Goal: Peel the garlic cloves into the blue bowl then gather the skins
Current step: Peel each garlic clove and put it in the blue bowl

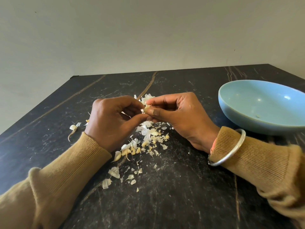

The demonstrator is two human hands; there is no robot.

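Note:
My left hand (pixel 113 121) and my right hand (pixel 179 116) meet above the middle of the table, and both pinch one small garlic clove (pixel 145 109) between thumb and fingertips. Below them lie several unpeeled cloves (pixel 125 152) among a scatter of white papery skins (pixel 148 133). More skins (pixel 113 172) lie nearer to me. The blue bowl (pixel 244 116) stands at the right, apart from my hands. A tiny fragment lies inside it; its right part is cut off by the frame edge.
The dark marbled table (pixel 165 195) runs to a far edge against a pale wall. A lone clove with a long stem (pixel 72 129) lies at the left. A silver bangle (pixel 229 149) sits over my right sleeve.

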